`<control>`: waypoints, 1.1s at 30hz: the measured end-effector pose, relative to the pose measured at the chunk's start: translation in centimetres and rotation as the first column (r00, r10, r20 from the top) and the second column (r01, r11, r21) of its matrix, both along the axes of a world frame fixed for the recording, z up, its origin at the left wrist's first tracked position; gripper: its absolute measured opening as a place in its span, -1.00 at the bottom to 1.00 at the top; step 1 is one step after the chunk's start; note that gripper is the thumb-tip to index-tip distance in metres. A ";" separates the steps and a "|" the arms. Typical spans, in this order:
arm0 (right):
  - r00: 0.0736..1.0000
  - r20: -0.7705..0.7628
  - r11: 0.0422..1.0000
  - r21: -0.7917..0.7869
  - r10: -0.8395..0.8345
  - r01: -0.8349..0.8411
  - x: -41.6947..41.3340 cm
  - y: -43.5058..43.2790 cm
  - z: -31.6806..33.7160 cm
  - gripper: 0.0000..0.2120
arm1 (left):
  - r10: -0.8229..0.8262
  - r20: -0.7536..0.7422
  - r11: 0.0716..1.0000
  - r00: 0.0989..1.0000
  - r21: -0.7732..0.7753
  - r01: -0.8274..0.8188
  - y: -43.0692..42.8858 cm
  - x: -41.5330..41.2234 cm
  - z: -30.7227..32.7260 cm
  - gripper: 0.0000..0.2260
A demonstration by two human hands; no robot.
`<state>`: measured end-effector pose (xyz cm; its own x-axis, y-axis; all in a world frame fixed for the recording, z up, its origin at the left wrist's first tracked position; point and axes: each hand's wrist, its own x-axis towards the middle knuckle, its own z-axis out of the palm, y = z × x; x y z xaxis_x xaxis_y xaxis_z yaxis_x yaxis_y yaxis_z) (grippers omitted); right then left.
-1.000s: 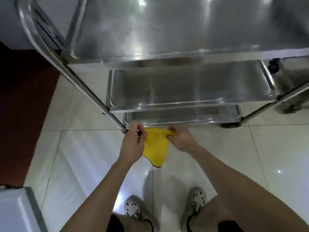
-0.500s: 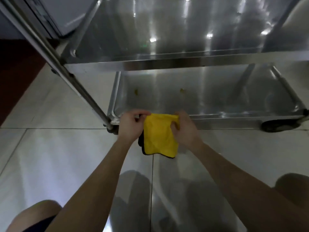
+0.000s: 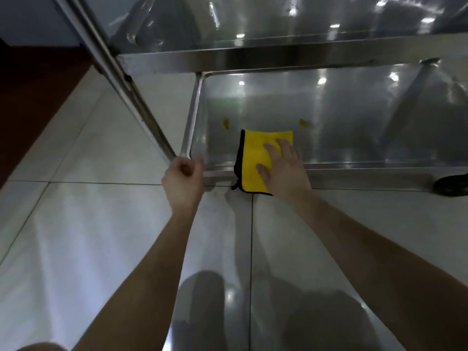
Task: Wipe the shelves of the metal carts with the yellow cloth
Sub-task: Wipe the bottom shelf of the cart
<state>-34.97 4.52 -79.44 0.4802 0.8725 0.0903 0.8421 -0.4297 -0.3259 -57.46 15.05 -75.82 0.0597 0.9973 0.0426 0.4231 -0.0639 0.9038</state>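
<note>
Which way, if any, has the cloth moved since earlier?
Yes: the cloth went forward, from hanging before the shelf rim to lying across it onto the shelf, under the right hand.

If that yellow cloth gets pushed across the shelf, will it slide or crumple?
Probably floppy: the yellow cloth bends over the rim of the bottom shelf under the right hand. Likely slides easily, since the metal looks smooth and shiny. It may bunch, being soft fabric.
</note>
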 end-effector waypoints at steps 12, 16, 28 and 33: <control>0.994 0.104 0.968 -0.242 -0.046 0.070 -3.3 4.9 -3.1 -0.23 | -0.118 0.261 0.990 0.958 -0.049 0.135 10.4 -1.5 5.3 -0.66; 0.998 0.061 0.959 -0.284 0.028 -0.009 -7.6 8.2 -2.1 -0.24 | -0.139 0.252 0.976 0.958 -0.127 0.176 11.0 -1.8 5.3 -0.66; 0.990 0.029 0.918 -0.373 -0.135 0.136 4.5 11.2 -2.1 -0.06 | -0.209 0.233 0.972 0.950 -0.060 0.229 11.1 -2.1 5.2 -0.71; 0.985 0.031 0.941 -0.290 -0.171 0.172 6.1 17.2 -2.8 0.01 | -0.228 0.255 0.970 0.940 -0.021 0.241 11.6 -1.8 4.5 -0.75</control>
<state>-28.83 21.76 -82.20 0.6249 0.7658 -0.1514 0.7488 -0.6429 -0.1610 -59.27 26.68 -71.27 0.2864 0.9575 0.0355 0.1632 -0.0853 0.9829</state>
